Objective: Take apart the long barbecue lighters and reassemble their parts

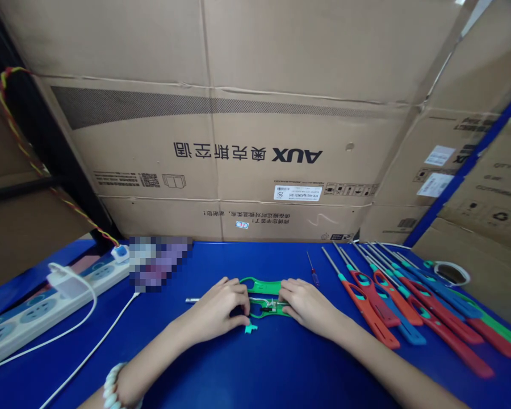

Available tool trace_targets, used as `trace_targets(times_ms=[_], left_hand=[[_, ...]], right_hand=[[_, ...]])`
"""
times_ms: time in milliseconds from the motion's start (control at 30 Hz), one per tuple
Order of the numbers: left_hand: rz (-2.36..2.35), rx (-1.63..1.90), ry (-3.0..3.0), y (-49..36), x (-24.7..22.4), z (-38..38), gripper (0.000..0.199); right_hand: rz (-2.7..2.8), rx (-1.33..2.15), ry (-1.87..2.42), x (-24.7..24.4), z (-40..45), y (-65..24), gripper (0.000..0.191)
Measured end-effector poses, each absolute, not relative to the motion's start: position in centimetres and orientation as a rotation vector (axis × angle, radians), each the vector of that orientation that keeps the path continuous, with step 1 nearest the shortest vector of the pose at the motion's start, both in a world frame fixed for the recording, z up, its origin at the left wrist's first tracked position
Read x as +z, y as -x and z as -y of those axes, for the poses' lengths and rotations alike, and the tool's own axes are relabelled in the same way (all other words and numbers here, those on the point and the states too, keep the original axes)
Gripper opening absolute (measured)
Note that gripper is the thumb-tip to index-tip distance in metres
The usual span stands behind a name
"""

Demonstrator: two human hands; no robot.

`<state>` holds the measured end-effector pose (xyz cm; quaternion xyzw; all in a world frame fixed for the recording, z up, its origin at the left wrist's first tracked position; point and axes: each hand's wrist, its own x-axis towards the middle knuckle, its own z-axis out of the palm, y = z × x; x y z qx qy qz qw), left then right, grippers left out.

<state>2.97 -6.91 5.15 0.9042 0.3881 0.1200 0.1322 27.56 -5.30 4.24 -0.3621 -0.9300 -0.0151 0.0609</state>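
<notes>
i find the opened green lighter on the blue table (pixel 255 372), in front of the wearer and between the two hands. its far casing half (pixel 264 287) lies beyond its near casing half (pixel 282 311), which shows a dark part and pale wiring inside. a metal tube (pixel 193 300) extends out to the left, past the left hand (pixel 226 305).

the left hand has its fingers curled and the gap between thumb and forefinger narrow; the thumb is just beside a small teal piece (pixel 251 328). whether it grips anything, i cannot tell. the right hand (pixel 303 301) is bent over the right ends of both casing halves; its grip is partly hidden from me, and i cannot confirm a firm hold. a beaded bracelet (pixel 112 387) is on the left wrist.

near the right hand, on its far side, i note a screwdriver (pixel 314 277). to the right, long-stemmed lighters (pixel 377 321) in red, orange, blue and green lie close together. at left i record a power strip (pixel 38 309) with a white plug (pixel 66 282) inserted. a cardboard panel (pixel 238 119) stands behind the table.
</notes>
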Motion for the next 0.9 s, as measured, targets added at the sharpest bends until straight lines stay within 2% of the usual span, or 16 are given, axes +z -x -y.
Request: trace_targets(times_ms=[333,467,633,700,767,900], left_hand=[[-1.272,0.344,-2.871,-6.9,3.3,7.2,0.018],[-1.232,0.456,-2.759,-5.8,3.9,7.2,0.022],[-1.014,0.447,-2.624,-3.2,5.1,6.9,0.011],[-1.042,0.466,-2.624,-2.3,5.4,6.6,0.02],[-1.068,0.447,-2.639,-1.6,5.4,6.3,0.023],[-1.089,0.335,-2.654,-1.0,4.8,5.8,0.017]], right_hand=[[2.8,-0.129,1.034,3.8,5.4,-27.4,0.003],[2.804,-0.12,1.05,3.8,5.4,-27.3,0.003],[2.806,-0.104,1.063,3.8,5.5,-27.3,0.005],[2.807,-0.105,1.07,3.8,5.6,-27.3,0.005],[2.8,-0.103,1.085,3.9,5.6,-27.3,0.006],[2.713,-0.002,1.121,4.0,5.7,-27.3,0.008]])
